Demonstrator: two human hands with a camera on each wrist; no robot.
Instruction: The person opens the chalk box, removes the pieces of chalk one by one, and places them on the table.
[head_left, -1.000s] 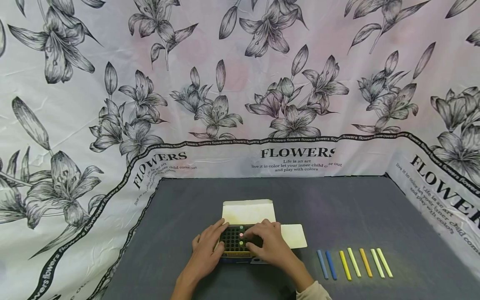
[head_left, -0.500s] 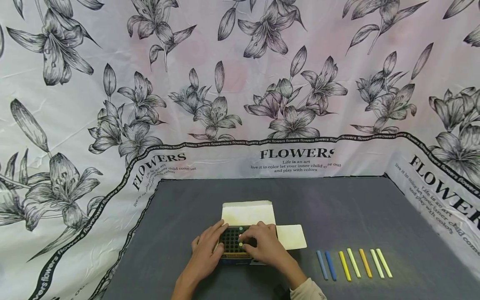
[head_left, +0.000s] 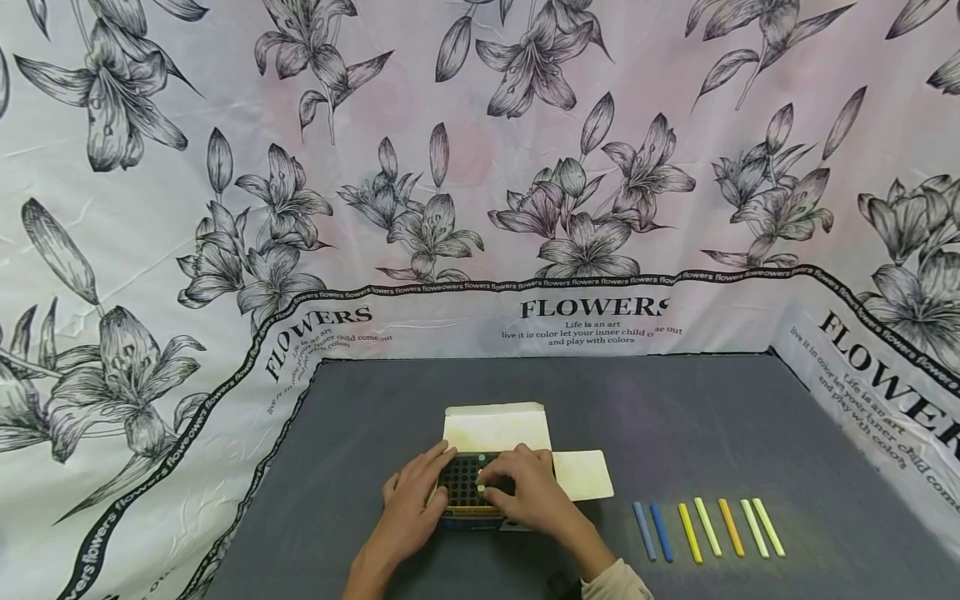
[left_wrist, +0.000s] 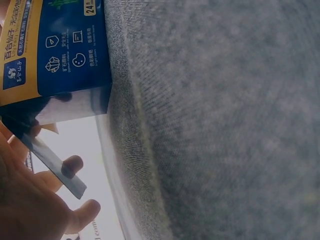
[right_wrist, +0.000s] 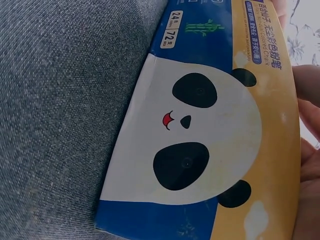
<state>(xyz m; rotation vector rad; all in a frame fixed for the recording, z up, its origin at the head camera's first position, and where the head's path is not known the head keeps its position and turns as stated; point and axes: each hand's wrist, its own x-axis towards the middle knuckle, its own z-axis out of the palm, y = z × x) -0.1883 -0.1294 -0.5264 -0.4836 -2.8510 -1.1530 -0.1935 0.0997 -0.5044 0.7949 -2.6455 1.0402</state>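
Observation:
An open chalk box (head_left: 461,487) with a dark grid insert stands in the middle of the grey table (head_left: 675,417). My left hand (head_left: 441,468) grips its left side, fingers curled over the rim. My right hand (head_left: 489,488) covers the right half of the grid, its fingertips pinching a pale green chalk stick (head_left: 481,487) that stands in a cell. Another green chalk tip (head_left: 482,457) shows at the grid's far edge. In the right wrist view the box's panda front (right_wrist: 200,130) fills the frame. In the left wrist view its blue side (left_wrist: 60,50) stands above my left hand's fingers (left_wrist: 75,220).
Several chalk sticks lie in a row at the right: two blue (head_left: 649,530), then yellow (head_left: 690,532), orange (head_left: 731,526) and pale yellow ones (head_left: 768,526). The box's cream flaps (head_left: 495,427) lie open behind and to its right. A flower-print cloth (head_left: 480,208) walls in the table.
My right hand has slid a little to the left over the grid, and its fingers have closed in on the green chalk tip. The left hand and the box have stayed put.

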